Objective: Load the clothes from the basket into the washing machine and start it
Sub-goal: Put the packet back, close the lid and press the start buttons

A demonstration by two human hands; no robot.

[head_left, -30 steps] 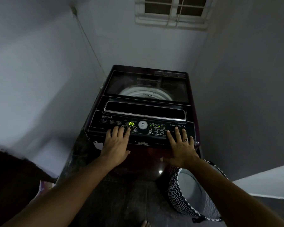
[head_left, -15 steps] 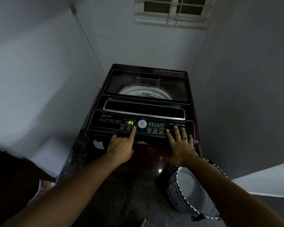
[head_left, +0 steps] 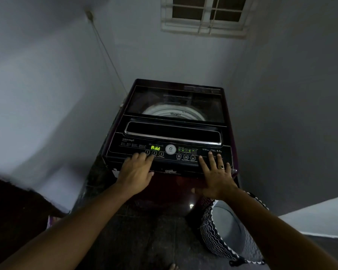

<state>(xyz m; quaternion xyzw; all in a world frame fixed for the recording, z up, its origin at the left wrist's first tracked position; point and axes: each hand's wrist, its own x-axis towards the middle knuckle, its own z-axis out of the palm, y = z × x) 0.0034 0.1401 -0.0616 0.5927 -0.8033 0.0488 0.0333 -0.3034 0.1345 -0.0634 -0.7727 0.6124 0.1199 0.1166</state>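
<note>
A dark top-loading washing machine [head_left: 174, 106] stands in the corner with its glass lid down; the pale drum rim shows through it. Its control panel [head_left: 129, 147] faces me, and the green display [head_left: 155, 148] reads "Add". My left hand [head_left: 136, 171] rests with straight fingers on the panel's front edge, just below the round numbered buttons. My right hand [head_left: 216, 176], with a ring on one finger, lies flat on the panel's right end. A black-and-white zigzag laundry basket [head_left: 213, 227] sits on the floor at the lower right, and no clothes show inside it.
Grey walls close in on the left, back and right of the machine. A barred window [head_left: 204, 15] is high on the back wall. A cord [head_left: 105, 51] runs down the left wall behind the machine. The floor is dark tile.
The display changed from "P3" to "Add". My left index finger, which pressed a numbered button half a second ago, drew back, and the hand now lies flat on the panel edge. My right hand stayed put.
</note>
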